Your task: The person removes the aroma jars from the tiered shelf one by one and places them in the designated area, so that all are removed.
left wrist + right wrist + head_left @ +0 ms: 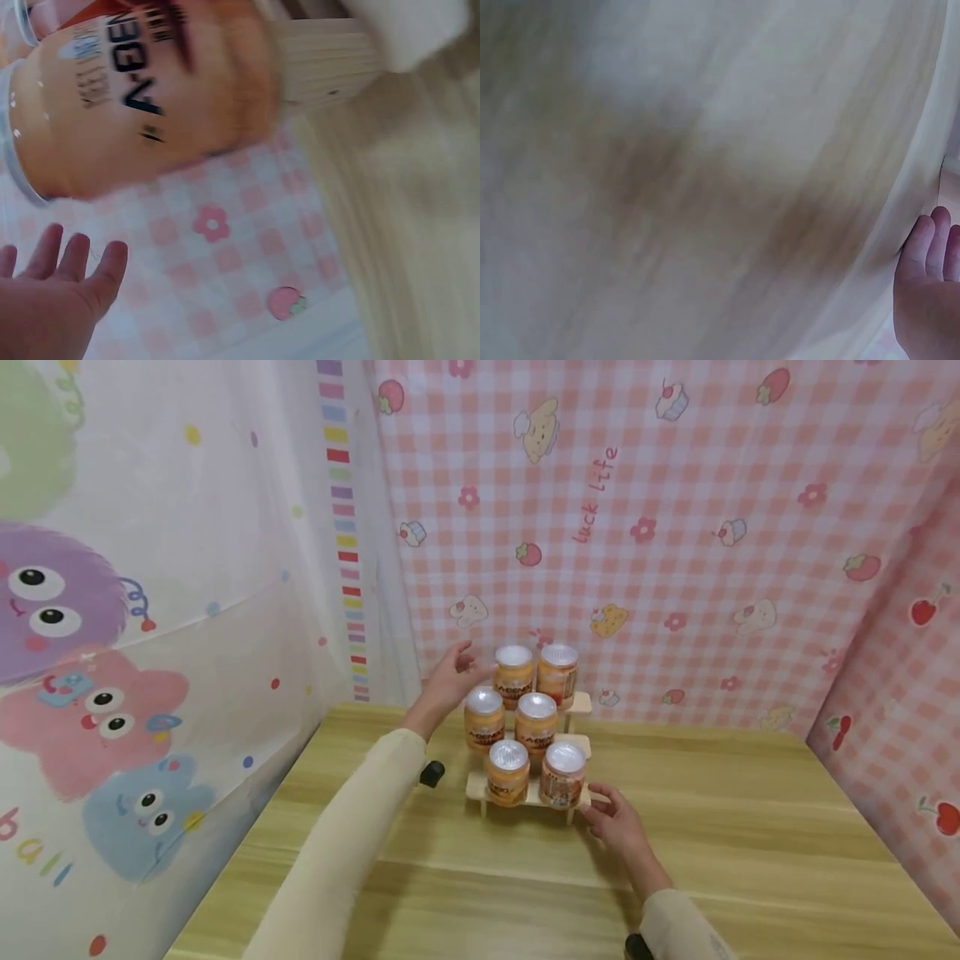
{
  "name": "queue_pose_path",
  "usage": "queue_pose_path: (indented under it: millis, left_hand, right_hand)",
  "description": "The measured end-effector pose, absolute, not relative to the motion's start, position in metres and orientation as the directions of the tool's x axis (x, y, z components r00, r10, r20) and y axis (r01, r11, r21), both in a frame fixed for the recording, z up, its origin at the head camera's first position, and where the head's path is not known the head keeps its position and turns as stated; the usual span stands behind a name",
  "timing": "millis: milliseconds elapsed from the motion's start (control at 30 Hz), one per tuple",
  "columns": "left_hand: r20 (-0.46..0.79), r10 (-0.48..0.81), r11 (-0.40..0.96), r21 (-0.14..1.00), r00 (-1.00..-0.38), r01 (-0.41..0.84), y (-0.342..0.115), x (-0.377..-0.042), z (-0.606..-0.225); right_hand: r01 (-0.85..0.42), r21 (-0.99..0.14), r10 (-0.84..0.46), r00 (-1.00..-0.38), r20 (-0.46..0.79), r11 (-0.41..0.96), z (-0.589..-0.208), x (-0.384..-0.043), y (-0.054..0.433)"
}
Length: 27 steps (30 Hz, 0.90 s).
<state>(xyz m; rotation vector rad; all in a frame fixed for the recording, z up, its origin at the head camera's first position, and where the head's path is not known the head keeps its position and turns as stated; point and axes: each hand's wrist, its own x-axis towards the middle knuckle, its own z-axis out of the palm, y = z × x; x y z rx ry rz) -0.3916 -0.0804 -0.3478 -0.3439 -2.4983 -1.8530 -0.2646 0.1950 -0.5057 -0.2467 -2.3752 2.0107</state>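
Orange cans with silver lids stand upright in pairs on a three-step pale wooden stand point(579, 747). My left hand point(448, 683) is beside the back left can point(514, 681), its fingers loosely extended and holding nothing. In the left wrist view, the left hand point(56, 304) is apart from a large orange can point(142, 97) with dark lettering. At the stand's lower right corner, near the front right can point(562, 783), is my right hand point(621, 825); whether it touches the stand cannot be told. Its fingers point(917, 244) look fairly straight in the right wrist view.
The stand is on a wood-grain table point(720, 827). A pink checked cloth point(660, 568) hangs behind it, and a white cartoon-print cloth point(247, 552) hangs at the left. A small black object point(432, 774) shows beside the left forearm.
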Motion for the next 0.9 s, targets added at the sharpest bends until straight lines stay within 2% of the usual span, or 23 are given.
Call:
queue_pose_path:
  millis: [233, 400, 700, 900]
  left_hand:
    - [0.13, 0.278, 0.302, 0.929, -0.952, 0.215, -0.055, -0.403, -0.337]
    - [0.134, 0.303, 0.344, 0.908, -0.944, 0.239, -0.048, -0.41, -0.336]
    - [0.148, 0.278, 0.386, 0.888, -0.949, 0.252, -0.047, -0.412, -0.336]
    - [0.196, 0.233, 0.346, 0.899, -0.952, 0.269, -0.045, -0.415, -0.324]
  right_hand:
    - [0.099, -0.985, 0.147, -0.986, -0.078, 0.142, -0.506, -0.261, 0.194]
    - [0.097, -0.986, 0.147, -0.986, -0.077, 0.132, -0.506, -0.264, 0.196]
    - [0.099, -0.988, 0.141, -0.987, -0.081, 0.122, -0.506, -0.265, 0.194]
    - [0.106, -0.988, 0.141, -0.986, -0.09, 0.111, -0.506, -0.264, 0.196]
